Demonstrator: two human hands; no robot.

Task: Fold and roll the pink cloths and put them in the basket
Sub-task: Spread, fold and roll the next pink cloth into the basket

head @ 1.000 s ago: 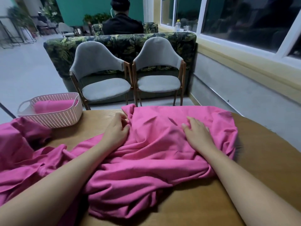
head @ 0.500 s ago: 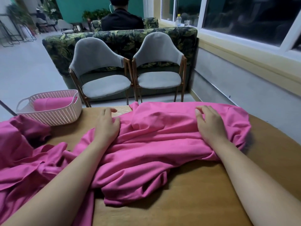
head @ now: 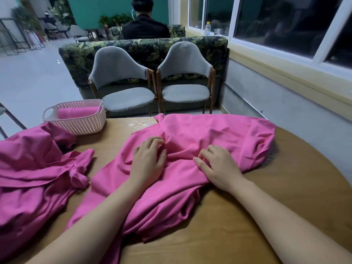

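The crumpled pink heap at the table's left edge is cut off by the frame, the rolled cloth in the pink basket at the far left corner shows only above its wall, and the left forearm covers part of the pink cloth. That cloth lies wrinkled across the middle from far edge to near edge, with a ridge bunched between the left hand, palm down with spread, slightly bent fingers, and the right hand, whose fingers curl into the fold; whether they pinch it I cannot tell. 2 grey chairs stand just beyond the far edge.
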